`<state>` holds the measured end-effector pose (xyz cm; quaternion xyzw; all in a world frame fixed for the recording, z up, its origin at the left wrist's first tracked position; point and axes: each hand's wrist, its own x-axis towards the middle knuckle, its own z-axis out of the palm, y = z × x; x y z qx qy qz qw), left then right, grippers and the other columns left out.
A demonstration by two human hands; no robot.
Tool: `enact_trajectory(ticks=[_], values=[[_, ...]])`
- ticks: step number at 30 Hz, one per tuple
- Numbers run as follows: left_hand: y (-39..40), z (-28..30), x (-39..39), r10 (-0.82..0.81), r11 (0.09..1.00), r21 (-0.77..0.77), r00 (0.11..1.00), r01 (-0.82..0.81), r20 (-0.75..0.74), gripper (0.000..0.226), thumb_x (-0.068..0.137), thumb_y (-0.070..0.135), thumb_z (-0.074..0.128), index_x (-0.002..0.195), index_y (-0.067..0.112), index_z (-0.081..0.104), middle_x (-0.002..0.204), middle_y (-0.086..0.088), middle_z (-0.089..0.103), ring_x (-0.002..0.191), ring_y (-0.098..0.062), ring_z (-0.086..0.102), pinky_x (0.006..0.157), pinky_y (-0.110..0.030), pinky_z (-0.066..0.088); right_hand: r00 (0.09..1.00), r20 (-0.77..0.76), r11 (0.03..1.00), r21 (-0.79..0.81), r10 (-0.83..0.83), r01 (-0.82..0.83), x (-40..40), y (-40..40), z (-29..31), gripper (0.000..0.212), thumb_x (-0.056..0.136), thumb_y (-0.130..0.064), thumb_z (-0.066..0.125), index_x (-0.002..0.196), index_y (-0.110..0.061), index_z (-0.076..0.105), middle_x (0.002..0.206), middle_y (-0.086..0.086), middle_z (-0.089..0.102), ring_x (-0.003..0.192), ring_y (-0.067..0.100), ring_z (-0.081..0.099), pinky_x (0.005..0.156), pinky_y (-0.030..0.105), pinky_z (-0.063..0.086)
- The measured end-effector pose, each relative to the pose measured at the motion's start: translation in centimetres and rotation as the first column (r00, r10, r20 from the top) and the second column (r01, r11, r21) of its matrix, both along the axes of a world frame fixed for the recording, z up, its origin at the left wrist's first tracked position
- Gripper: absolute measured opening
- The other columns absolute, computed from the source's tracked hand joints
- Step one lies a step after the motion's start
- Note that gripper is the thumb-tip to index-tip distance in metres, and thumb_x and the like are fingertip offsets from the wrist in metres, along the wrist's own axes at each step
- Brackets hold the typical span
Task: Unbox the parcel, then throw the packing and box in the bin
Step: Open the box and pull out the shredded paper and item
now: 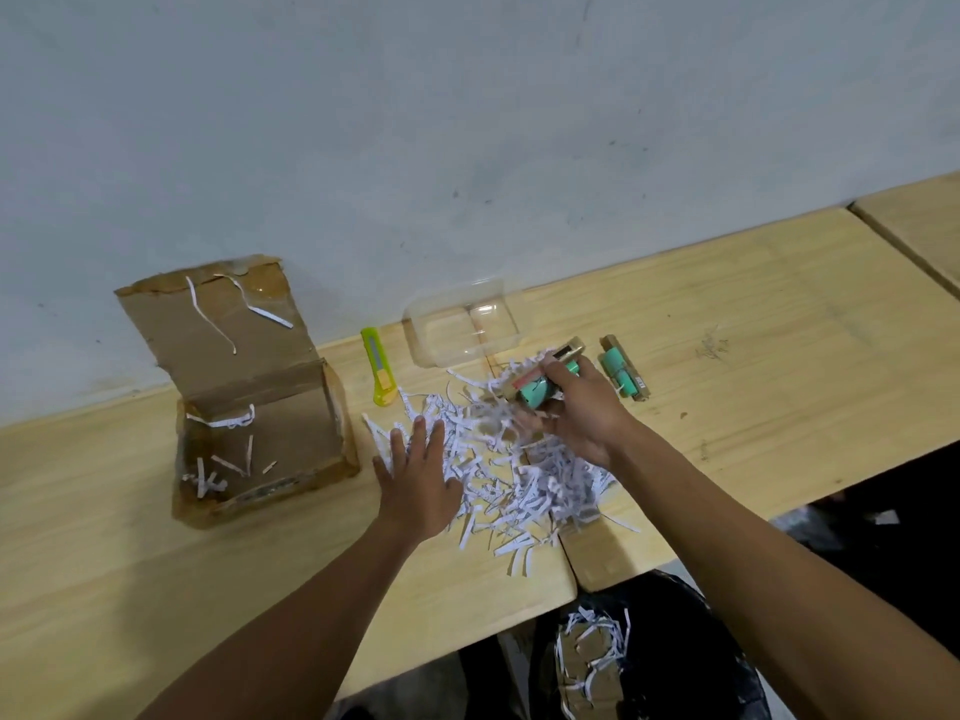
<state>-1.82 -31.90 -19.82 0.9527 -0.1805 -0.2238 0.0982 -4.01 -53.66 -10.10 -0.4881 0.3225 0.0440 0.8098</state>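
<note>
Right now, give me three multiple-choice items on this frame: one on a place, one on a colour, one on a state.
1. The utility knife lies:
A. inside the cardboard box
B. between the cardboard box and the clear plastic tub
C. in the bin

2. The knife's body is:
A. yellow-green
B. red
C. black

3. The left hand is:
A. gripping the knife
B. flat on the shredded paper
C. holding the box

Key: 1 B, it lies on the table between them; 2 A, bright yellow-green casing; 3 B, fingers straight and spread.
</note>
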Motion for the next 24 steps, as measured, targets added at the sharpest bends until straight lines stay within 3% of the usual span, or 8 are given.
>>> enact_trajectory(ticks=[2, 4, 7, 10, 12, 14, 19, 24], values=[[-0.4, 0.0, 0.2, -0.012, 1.000, -0.013, 1.000, 0.012, 0.000, 0.076, 0.097, 0.042, 0.043, 0.155, 0.024, -0.003, 0.164, 0.000, -0.012, 0.149, -0.034, -0.012, 0.116, -0.061, 0.007, 0.999, -0.020, 0.998, -0.063, -0.025, 0.024, 0.6, -2.4, -0.4, 0.036, 0.095, -0.010, 0.057, 0.127, -0.012, 0.041, 0.105, 0.020, 0.062, 0.085, 0.035, 0.069, 0.061, 0.038, 0.057], [-0.8, -0.2, 0.3, -0.022, 1.000, -0.017, 1.000, 0.022, 0.013, 0.077, 0.097, 0.042, 0.044, 0.155, 0.023, -0.002, 0.164, -0.001, -0.010, 0.150, -0.035, -0.010, 0.115, -0.061, 0.009, 0.997, -0.048, 0.959, -0.280, -0.054, 0.038, 1.1, -5.1, -1.1, 0.049, 0.090, -0.009, 0.065, 0.129, -0.012, 0.038, 0.103, 0.016, 0.064, 0.089, 0.036, 0.067, 0.053, 0.029, 0.051], [-1.3, -0.4, 0.4, -0.024, 1.000, 0.001, 0.999, 0.024, 0.030, 0.078, 0.096, 0.044, 0.045, 0.156, 0.022, 0.000, 0.164, -0.002, -0.008, 0.150, -0.035, -0.007, 0.114, -0.061, 0.011, 0.979, -0.075, 0.832, -0.543, -0.190, 0.119, 1.4, -8.8, -1.7, 0.046, 0.086, -0.011, 0.069, 0.124, -0.008, 0.045, 0.093, 0.011, 0.063, 0.066, 0.019, 0.061, 0.046, 0.023, 0.045], [-1.5, -0.8, 0.5, -0.012, 1.000, 0.006, 0.999, 0.012, 0.038, 0.078, 0.095, 0.044, 0.045, 0.155, 0.023, 0.000, 0.164, -0.001, -0.007, 0.150, -0.035, -0.007, 0.115, -0.060, 0.011, 0.960, -0.104, 0.722, -0.681, -0.261, 0.122, 1.7, -12.6, -3.2, 0.041, 0.085, -0.021, 0.067, 0.123, -0.006, 0.057, 0.080, 0.010, 0.063, 0.062, 0.021, 0.056, 0.056, 0.030, 0.047], [-1.5, -0.8, 0.6, -0.004, 1.000, 0.002, 1.000, 0.004, 0.026, 0.078, 0.096, 0.044, 0.045, 0.155, 0.024, 0.000, 0.164, 0.000, -0.008, 0.150, -0.034, -0.008, 0.116, -0.060, 0.009, 0.943, -0.211, 0.641, -0.767, -0.259, 0.004, 1.7, -14.2, -4.6, 0.053, 0.081, -0.029, 0.066, 0.129, -0.009, 0.058, 0.095, 0.015, 0.066, 0.081, 0.029, 0.062, 0.073, 0.037, 0.053], [-1.5, -0.9, 0.5, 0.003, 1.000, -0.007, 1.000, -0.003, 0.020, 0.078, 0.095, 0.043, 0.046, 0.155, 0.024, -0.001, 0.164, 0.001, -0.009, 0.150, -0.033, -0.010, 0.117, -0.060, 0.007, 0.909, -0.314, 0.571, -0.813, -0.274, -0.108, 1.5, -14.9, -5.7, 0.052, 0.086, -0.024, 0.067, 0.134, -0.010, 0.052, 0.123, 0.018, 0.062, 0.111, 0.033, 0.059, 0.093, 0.038, 0.049], [-1.4, -0.9, 0.3, 0.025, 0.999, -0.044, 1.000, -0.026, -0.010, 0.077, 0.096, 0.043, 0.045, 0.155, 0.026, -0.003, 0.163, 0.004, -0.014, 0.149, -0.030, -0.015, 0.118, -0.058, 0.000, 0.889, -0.367, 0.469, -0.858, -0.273, -0.210, 1.6, -15.1, -7.4, 0.035, 0.087, -0.021, 0.067, 0.118, -0.004, 0.062, 0.121, 0.020, 0.063, 0.113, 0.037, 0.057, 0.094, 0.040, 0.047], [-1.3, -0.8, 0.3, 0.059, 0.992, -0.114, 0.998, -0.061, -0.025, 0.078, 0.096, 0.038, 0.047, 0.154, 0.029, -0.004, 0.163, 0.006, -0.014, 0.149, -0.026, -0.017, 0.118, -0.055, -0.005, 0.866, -0.412, 0.414, -0.867, -0.282, -0.278, 1.1, -14.5, -8.1, 0.042, 0.092, -0.040, 0.053, 0.127, -0.017, 0.060, 0.136, 0.018, 0.044, 0.124, 0.041, 0.037, 0.101, 0.048, 0.039]])
